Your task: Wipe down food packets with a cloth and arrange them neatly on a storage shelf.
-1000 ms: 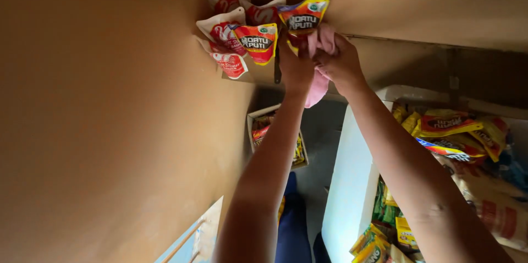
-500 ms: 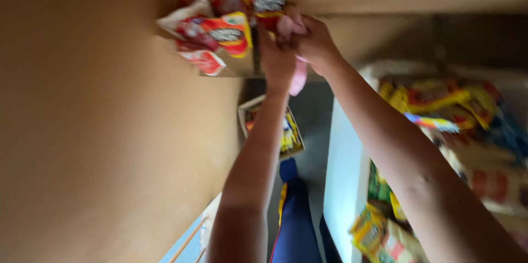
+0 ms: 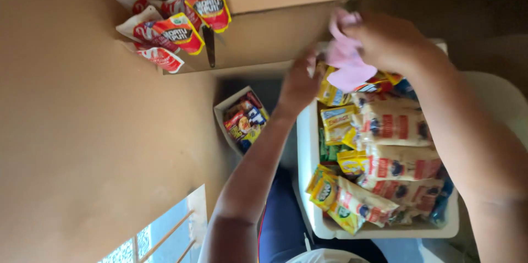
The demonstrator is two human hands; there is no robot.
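my L hand [image 3: 300,84] bare, no rings/watch | my R hand [image 3: 388,40] bare, no glove | both forearms bare, no sleeves in view | dk blue trousers [image 3: 280,224], thin red side stripe

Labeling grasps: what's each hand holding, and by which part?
Right hand grips a bunched pink cloth by its upper end. Left hand touches a yellow packet at the bin's edge; a hold cannot be told.

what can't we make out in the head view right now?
- Left hand fingers: hidden behind the yellow packet at the white bin rim; grip unclear.
- Pink cloth: motion-blurred, partly covered by the right hand.
- Bin's lower layers: buried under packets.
- Small box contents: too small.
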